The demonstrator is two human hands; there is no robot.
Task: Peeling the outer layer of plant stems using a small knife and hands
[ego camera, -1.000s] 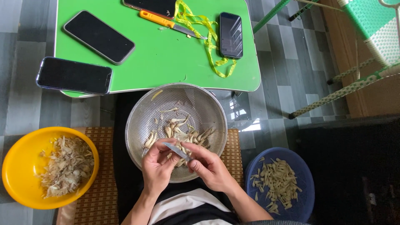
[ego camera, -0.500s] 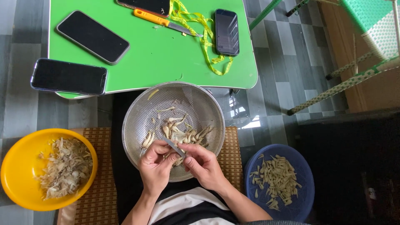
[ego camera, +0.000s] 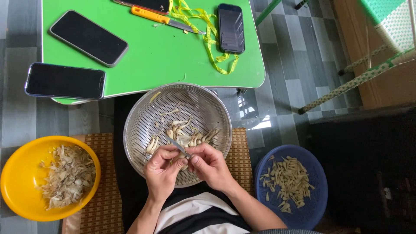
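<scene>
Over the round perforated steel colander on the lap, the left hand pinches a small grey-bladed knife; the right hand has its fingers closed on a pale clove at the blade, so scraps likely drop inside. At nine o'clock one yellow plastic bowl holds peelings; at three one blue bowl holds peeled cloves. Three black phones lie fully in view on the green counter.

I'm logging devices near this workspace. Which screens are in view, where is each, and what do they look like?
Phone: near left edge of the green table, lying crosswise, dark screen, silvery rim.
Phone: behind it, angled, black screen.
Phone: table's right side, lengthwise, dark, dimly lit screen.
Phone: far edge, mostly cut off, reddish rim.
</scene>
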